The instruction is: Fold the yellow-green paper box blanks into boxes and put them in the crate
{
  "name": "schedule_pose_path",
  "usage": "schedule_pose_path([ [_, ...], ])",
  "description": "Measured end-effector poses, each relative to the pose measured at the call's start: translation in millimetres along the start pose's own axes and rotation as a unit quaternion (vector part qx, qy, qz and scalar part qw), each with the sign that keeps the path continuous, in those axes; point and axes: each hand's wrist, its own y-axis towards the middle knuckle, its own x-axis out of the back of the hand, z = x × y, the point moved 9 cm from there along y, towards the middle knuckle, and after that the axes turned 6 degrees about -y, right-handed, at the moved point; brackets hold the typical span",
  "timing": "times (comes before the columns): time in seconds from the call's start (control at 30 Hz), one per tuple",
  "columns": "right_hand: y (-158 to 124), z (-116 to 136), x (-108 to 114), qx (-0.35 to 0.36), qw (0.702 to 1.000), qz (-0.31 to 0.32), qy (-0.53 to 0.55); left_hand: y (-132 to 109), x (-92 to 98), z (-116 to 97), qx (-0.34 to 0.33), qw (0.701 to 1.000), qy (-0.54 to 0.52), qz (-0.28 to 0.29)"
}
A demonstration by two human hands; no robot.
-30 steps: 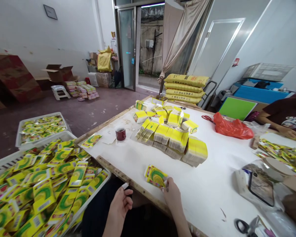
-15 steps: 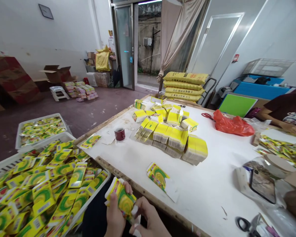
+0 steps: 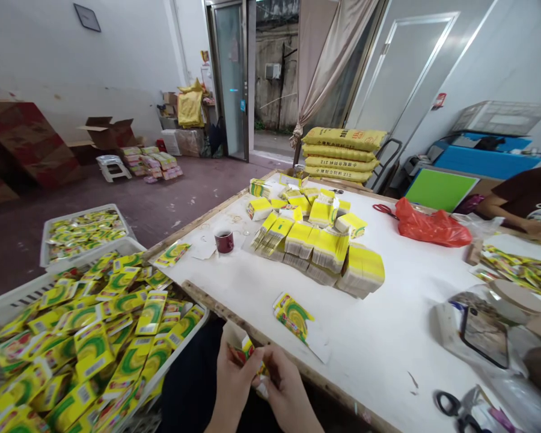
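Note:
My left hand [image 3: 234,379] is closed around a small yellow-and-green printed carton [image 3: 247,347] just off the table's near edge. Its white inner side shows at the upper left, where that end looks open. My right hand [image 3: 287,385] pinches the carton's lower right end; the fingers hide most of that part. On the white table [image 3: 351,349] beyond my hands lies a flat printed carton blank [image 3: 294,316] with white flaps. Left of my lap stands a white plastic crate [image 3: 197,325] heaped with similar yellow cartons [image 3: 92,349].
Bundled carton blanks [image 3: 327,246] and a dark red mug [image 3: 224,242] stand on the table. To the right are a red plastic bag [image 3: 433,224], a phone [image 3: 484,337] and black-handled scissors [image 3: 448,403]. Another person's arm [image 3: 507,207] rests at the far right.
The carton has turned from face-on to tilted, with its white inside now showing. Both hands have come closer together, and my left hand has moved right. The whole view has shifted slightly.

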Motion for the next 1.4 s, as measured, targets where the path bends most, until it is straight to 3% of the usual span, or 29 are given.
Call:
schedule_pose_path([
  [0.1,1.7,-14.1,17.6,0.003,0.998,-0.057,-0.018,-0.9,-6.3,-0.9,0.006,0.998,-0.015,0.057],
  [0.2,1.9,-20.6,35.3,0.018,0.996,-0.088,-0.028,-0.3,0.7,7.9,0.015,0.996,0.017,0.086],
  [0.3,2.0,-4.8,48.8,0.089,0.986,-0.090,-0.110,6.4,9.4,11.2,0.031,0.991,0.040,0.121],
  [0.4,1.8,19.9,58.8,0.164,0.952,-0.091,-0.242,16.2,14.9,-4.4,0.014,0.985,0.011,0.170],
  [0.5,1.7,29.9,49.1,0.194,0.906,-0.043,-0.374,19.0,14.8,-13.1,0.018,0.975,0.066,0.210],
  [0.6,-4.0,20.9,24.8,0.206,0.893,0.016,-0.400,2.8,-3.7,3.8,0.065,0.930,0.216,0.289],
  [0.63,-5.6,15.2,21.2,0.198,0.902,0.005,-0.383,-4.5,-11.6,9.1,0.071,0.917,0.241,0.311],
  [0.7,-7.3,-0.4,30.2,0.151,0.929,-0.092,-0.324,-15.1,-24.6,14.5,0.061,0.910,0.256,0.321],
  [0.77,-11.1,-23.7,49.0,0.070,0.948,-0.214,-0.227,-18.1,-28.3,16.1,0.037,0.919,0.265,0.288],
  [0.8,-11.9,-37.5,53.7,0.023,0.956,-0.241,-0.167,-18.1,-27.3,17.1,0.025,0.923,0.274,0.269],
  [0.83,-10.4,-51.1,52.4,-0.025,0.966,-0.235,-0.103,-17.6,-25.4,17.6,0.008,0.925,0.286,0.250],
  [0.9,-4.7,-69.6,33.8,-0.111,0.983,-0.145,0.026,-17.1,-22.1,16.5,-0.042,0.922,0.310,0.228],
  [0.97,-3.3,-71.1,11.8,-0.162,0.978,-0.045,0.123,-19.4,-22.8,14.2,-0.098,0.910,0.328,0.235],
  [1.03,-3.1,-61.3,2.5,-0.164,0.973,-0.001,0.160,-23.5,-26.9,12.9,-0.128,0.896,0.338,0.260],
  [1.27,-8.1,-41.5,15.6,-0.069,0.998,-0.007,-0.006,-28.0,-34.3,24.4,-0.067,0.880,0.351,0.313],
  [1.4,-11.5,-39.6,6.3,0.004,0.988,0.048,-0.144,-21.2,-25.6,31.2,-0.089,0.908,0.318,0.257],
])
